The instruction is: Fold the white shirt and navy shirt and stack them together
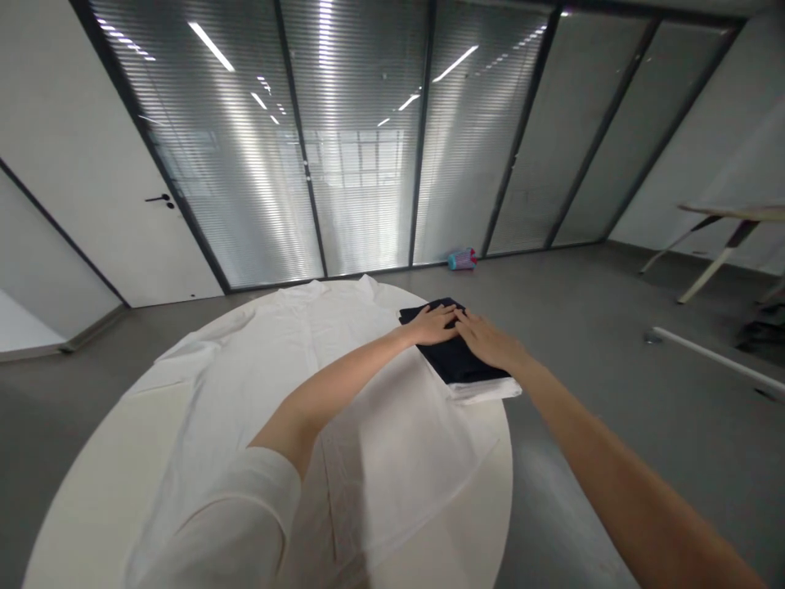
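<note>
Both hands rest on a folded dark garment [475, 368] at the right side of the round white table [484, 507]. My left hand [431, 324] lies flat on its upper part, fingers stretched out. From the right, my right hand [487, 337] reaches in, also flat, its fingertips meeting those of the left. Beneath the dark garment a folded white cloth [491, 391] shows along the near edge. A white long-sleeved garment [275, 352] is spread over most of the tabletop, and my left arm crosses above it.
Behind the table runs a glass partition [361, 164] with blinds, beside a white door [110, 164]. A blue and pink bin [462, 259] stands on the floor there. Another table [736, 213] is at the far right, near a white pole [717, 358] low over the floor.
</note>
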{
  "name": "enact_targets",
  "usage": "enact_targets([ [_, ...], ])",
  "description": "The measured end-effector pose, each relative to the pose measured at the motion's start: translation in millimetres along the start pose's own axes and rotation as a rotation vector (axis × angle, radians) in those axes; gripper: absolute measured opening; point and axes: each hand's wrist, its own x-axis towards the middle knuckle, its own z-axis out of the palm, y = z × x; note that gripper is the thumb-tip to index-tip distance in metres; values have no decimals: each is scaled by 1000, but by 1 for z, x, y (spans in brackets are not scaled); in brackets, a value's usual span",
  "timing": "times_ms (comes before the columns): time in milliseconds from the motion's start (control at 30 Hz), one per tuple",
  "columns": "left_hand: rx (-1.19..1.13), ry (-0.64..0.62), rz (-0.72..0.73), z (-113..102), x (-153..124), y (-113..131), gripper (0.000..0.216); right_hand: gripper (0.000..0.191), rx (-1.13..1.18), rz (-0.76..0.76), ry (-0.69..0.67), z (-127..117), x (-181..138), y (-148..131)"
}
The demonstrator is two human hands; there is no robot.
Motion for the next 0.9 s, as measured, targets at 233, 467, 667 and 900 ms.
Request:
enact_targets([
  [233, -15, 16, -8, 16, -2, -4, 65, 72, -12, -6, 90, 31, -6, 16],
  [467, -251, 205, 79, 14, -18, -11, 64, 79, -30, -1, 102, 23, -10, 6],
  [667, -214, 415, 154, -5, -138, -81, 46, 87, -108, -70, 137, 28, -2, 17],
  [900, 154, 380, -667, -40, -369, -201, 36, 70, -219, -275, 444, -9, 1, -41],
])
